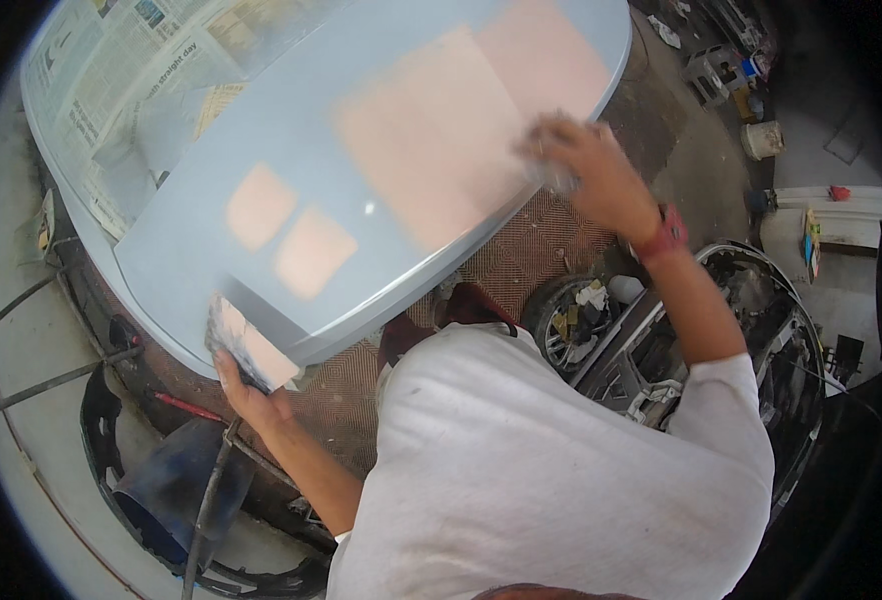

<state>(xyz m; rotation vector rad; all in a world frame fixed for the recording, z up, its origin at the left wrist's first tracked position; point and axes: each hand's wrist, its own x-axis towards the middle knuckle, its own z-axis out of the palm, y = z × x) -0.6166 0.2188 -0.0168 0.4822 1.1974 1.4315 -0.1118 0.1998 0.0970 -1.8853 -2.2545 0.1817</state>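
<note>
From where I stood, the blue-grey panel [301, 140] was the heart of it, and a person in a white shirt [521, 450] leaned in at its near edge. The left grip [246, 385], just off the panel's near-left corner, was closed on the rim of a flat board [258, 345] — pinkish on its face, with dark smears along one side. The right grip [586, 165], above a red wristband [664, 235], reached over the panel's near edge toward the right; it was so blurred that I could not tell how wide it stood, or what the greyish thing [559, 178] under its fingers was. On the panel itself, two small pinkish patches [316, 250] sat side by side toward the left, and a large pinkish area [436, 140] spread from the middle to the right — right up to the blurred fingers. Newspaper [91, 110] covered the surface to the panel's far left. Past its near edge, on the brown patterned flooring [521, 240], lay a wheel [549, 320] with scraps in it, and beside that a large car part [641, 390]. A dark curved piece [101, 450] lay below the panel's left end, near some metal bars [213, 495].
</note>
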